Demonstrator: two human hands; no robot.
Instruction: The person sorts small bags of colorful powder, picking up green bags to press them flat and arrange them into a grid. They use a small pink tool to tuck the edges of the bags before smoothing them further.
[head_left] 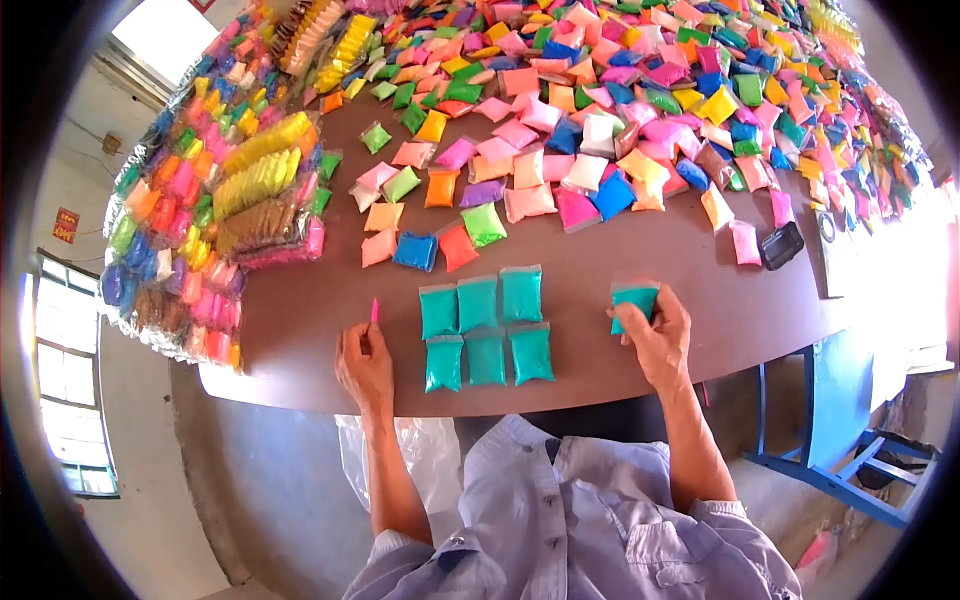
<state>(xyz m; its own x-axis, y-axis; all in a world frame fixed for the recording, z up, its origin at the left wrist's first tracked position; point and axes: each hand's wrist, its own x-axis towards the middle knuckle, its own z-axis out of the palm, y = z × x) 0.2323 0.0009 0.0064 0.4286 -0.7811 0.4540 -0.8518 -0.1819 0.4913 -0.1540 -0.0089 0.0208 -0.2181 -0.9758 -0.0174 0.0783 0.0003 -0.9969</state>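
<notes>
My right hand (655, 335) is closed on a small teal packet (634, 296), thumb on its face, just above the brown table. To its left, several more teal packets (477, 303) lie flat in two rows, close beside one another. My left hand (366, 368) rests at the table's front edge, left of those rows. A thin pink stick (375, 311) points up from its closed fingers; its lower part is hidden, so I cannot make out its exact kind.
Loose packets in many colours (560, 150) cover the back of the brown table (300, 340). Bundled bags of packets (262, 190) are stacked at the left. A black case (782, 245) lies at the right, with a blue stool (835, 400) beyond the edge. A clear plastic bag (425, 450) hangs below the front edge.
</notes>
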